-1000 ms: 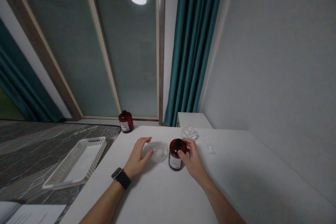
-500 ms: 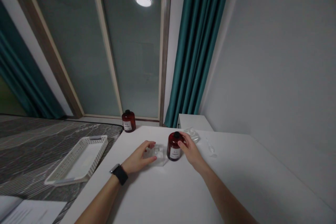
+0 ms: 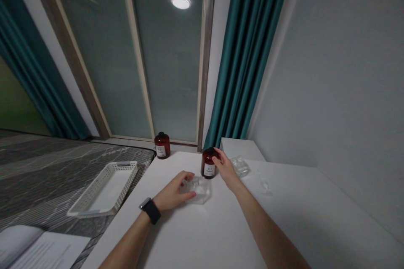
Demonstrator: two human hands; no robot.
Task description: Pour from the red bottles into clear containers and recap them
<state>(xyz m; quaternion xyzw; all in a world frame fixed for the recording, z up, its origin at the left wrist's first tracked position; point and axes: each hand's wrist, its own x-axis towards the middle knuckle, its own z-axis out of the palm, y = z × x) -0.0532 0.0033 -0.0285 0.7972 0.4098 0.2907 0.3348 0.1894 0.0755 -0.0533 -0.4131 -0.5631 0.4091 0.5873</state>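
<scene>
In the head view, the dark red bottle stands upright on the far part of the white table, label facing the near side. To handle it well, I would keep it level, press lightly from both sides, and keep its base clear of the clear container just beside it on the near side. That container looks smooth and hard to see against the white, so a slow, steady touch seems wise.

The right hand has its fingers closed around the right side of the bottle near the top, thumb on the near face and fingertips behind. Whether the base rests on the table, I cannot tell. The left hand curves about the container's left side, thumb and fingers parted fairly wide; whether they touch it is unclear. A second bottle stands at the far left corner.
</scene>
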